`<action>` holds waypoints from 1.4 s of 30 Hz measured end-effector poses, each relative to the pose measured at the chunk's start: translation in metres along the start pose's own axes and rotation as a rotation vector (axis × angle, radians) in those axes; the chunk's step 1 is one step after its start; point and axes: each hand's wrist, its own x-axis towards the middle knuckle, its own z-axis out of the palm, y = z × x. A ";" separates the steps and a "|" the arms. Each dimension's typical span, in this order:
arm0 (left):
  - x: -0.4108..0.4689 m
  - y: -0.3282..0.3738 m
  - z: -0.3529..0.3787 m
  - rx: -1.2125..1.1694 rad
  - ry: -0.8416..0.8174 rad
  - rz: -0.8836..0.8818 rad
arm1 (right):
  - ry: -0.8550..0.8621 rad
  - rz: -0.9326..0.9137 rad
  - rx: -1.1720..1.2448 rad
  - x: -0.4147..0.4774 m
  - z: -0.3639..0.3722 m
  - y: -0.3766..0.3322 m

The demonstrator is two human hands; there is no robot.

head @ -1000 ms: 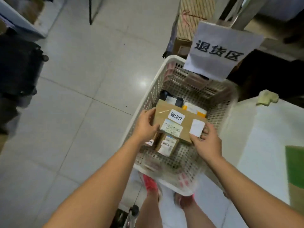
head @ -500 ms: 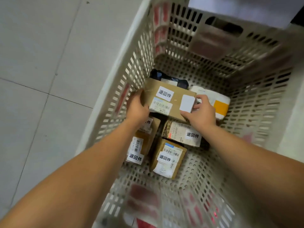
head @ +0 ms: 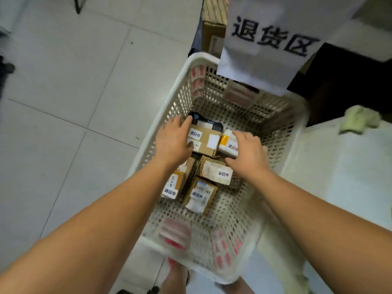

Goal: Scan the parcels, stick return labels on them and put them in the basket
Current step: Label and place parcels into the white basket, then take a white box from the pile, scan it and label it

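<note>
The step in hand looks like setting the box (head: 204,141) down in the basket (head: 199,58). The box lies flat among the parcels already there, towards 12 o'clock on the basket floor, with its return label (head: 195,134) facing up. To do this well, it should sit level and not ride up on the black bag (head: 203,122) at its 12 o'clock or the white parcel (head: 228,143) touching its 3 o'clock side. The label should stay uppermost and readable, like those on the three parcels (head: 216,171) at its 6 o'clock. A light press on the 9 o'clock end should be enough to seat it. Each hand then needs to lift straight up, so the neighbours are not dragged out of place.

The left hand (head: 174,141) is at the box's 9 o'clock end. Its fingers (head: 186,122) curl over the far corner and the thumb lies across the top by the barcode, so it holds that end.

The right hand (head: 248,153) is over the white parcel and off the box. Its fingers are loosely spread and gently bent and grip nothing. Whether they rest on the parcel cannot be told.
</note>
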 end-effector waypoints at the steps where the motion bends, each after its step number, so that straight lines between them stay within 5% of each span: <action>1: -0.006 0.009 -0.023 0.055 0.013 0.016 | 0.004 -0.015 -0.023 -0.011 -0.021 -0.006; 11: -0.139 0.134 -0.300 0.297 0.141 0.094 | 0.178 -0.063 -0.108 -0.199 -0.272 -0.026; 20: -0.281 0.232 -0.440 0.337 0.280 0.163 | 0.420 0.025 -0.095 -0.393 -0.424 0.020; 31: -0.445 0.402 -0.464 0.280 0.381 0.412 | 0.598 0.174 -0.054 -0.632 -0.453 0.156; 42: -0.560 0.652 -0.373 0.286 0.328 0.549 | 0.593 0.282 -0.007 -0.769 -0.440 0.393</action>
